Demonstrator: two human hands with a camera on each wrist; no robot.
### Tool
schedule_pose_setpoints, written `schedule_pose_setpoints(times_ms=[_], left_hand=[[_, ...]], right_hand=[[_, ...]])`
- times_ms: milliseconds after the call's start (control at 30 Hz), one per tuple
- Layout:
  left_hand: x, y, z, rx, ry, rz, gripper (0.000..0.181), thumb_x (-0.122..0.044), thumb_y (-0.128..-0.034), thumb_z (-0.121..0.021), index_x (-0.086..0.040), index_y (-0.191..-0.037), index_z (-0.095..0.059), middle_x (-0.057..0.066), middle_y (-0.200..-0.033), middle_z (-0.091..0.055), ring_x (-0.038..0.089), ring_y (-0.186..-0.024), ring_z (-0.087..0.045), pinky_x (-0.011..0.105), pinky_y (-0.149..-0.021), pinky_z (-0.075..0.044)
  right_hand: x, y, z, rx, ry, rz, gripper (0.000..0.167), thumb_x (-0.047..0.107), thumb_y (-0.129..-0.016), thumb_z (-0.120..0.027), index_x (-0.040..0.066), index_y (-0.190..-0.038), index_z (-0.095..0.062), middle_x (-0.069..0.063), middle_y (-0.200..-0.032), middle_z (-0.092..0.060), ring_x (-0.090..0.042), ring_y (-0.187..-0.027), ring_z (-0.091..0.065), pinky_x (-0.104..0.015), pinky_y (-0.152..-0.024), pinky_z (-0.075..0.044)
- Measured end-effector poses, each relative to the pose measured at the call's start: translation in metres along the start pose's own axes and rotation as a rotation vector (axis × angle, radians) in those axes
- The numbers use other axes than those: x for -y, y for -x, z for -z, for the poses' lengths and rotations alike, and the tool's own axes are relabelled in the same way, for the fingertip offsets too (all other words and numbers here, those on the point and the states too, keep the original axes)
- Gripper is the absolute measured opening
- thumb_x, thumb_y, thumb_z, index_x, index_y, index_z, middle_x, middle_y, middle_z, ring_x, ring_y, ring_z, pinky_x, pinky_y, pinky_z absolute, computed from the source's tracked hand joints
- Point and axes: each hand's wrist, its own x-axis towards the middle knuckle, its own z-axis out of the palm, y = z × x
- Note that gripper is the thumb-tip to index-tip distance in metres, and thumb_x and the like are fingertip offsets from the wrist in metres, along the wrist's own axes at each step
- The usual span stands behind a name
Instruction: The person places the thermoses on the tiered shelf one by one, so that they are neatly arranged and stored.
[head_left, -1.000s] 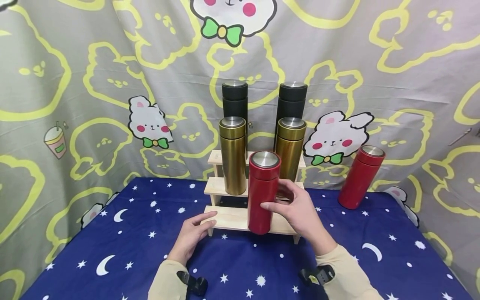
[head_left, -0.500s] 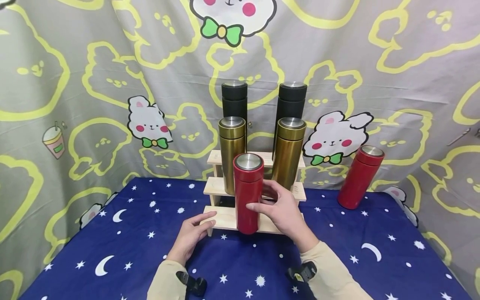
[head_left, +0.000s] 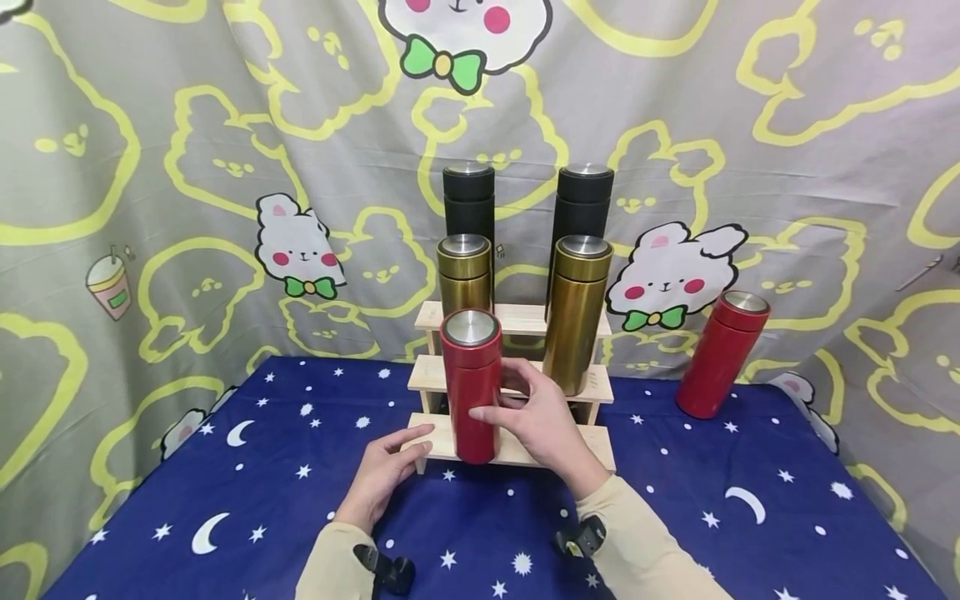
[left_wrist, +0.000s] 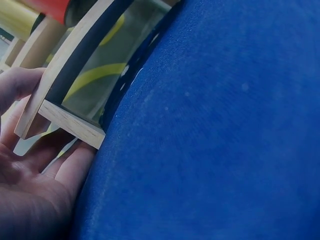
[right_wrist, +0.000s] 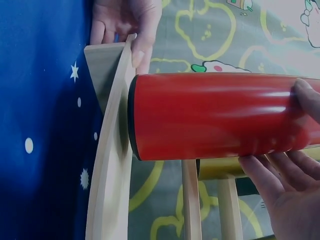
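Note:
My right hand (head_left: 543, 421) grips a red vacuum flask (head_left: 474, 400) with a steel-topped lid, thumb on the near side. The flask is upright over the left part of the lowest tier of a wooden step stand (head_left: 592, 442). In the right wrist view, the base of the red flask (right_wrist: 215, 117) is right at the shelf board (right_wrist: 115, 165); whether it touches, I cannot tell. At the stand's left end, my left hand (head_left: 382, 471) holds the lowest board, its thumb on the edge and its fingers by the leg in the left wrist view.
Two gold flasks stand on the middle tier, the left one (head_left: 465, 283) partly hidden, the right one (head_left: 576, 333) plain. Behind them are two black flasks (head_left: 470, 204) on the top tier. Another red flask (head_left: 720, 358) stands on the blue starry cloth (head_left: 262, 483) at right, before a patterned curtain.
The right hand has carried the red flask leftward along the lowest tier, from in front of the right gold flask to in front of the left one. The left hand has stayed put.

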Motion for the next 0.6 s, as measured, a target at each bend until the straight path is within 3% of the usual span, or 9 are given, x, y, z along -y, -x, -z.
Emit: schedule_pose_setpoints(times_ms=[300, 600], left_hand=[[0.000, -0.001, 0.000, -0.014, 0.007, 0.001, 0.034, -0.010, -0.0866, -0.075, -0.001, -0.119, -0.071, 0.017, -0.132, -0.058, 0.014, -0.090, -0.062, 0.028, -0.076, -0.052], [0.001, 0.000, 0.000, -0.004, -0.014, 0.008, 0.034, -0.012, -0.0875, -0.074, -0.002, -0.120, -0.070, 0.017, -0.135, -0.056, 0.016, -0.097, -0.061, 0.033, -0.083, -0.051]], right_hand=[[0.000, -0.005, -0.011, 0.029, -0.006, 0.012, 0.063, 0.008, -0.072, -0.087, 0.006, -0.128, -0.060, -0.009, -0.116, -0.065, -0.023, -0.110, -0.061, -0.036, -0.090, -0.050], [-0.003, -0.006, -0.015, 0.028, 0.011, -0.012, 0.063, 0.013, -0.074, -0.087, 0.009, -0.130, -0.059, -0.007, -0.117, -0.064, -0.022, -0.111, -0.060, -0.035, -0.090, -0.049]])
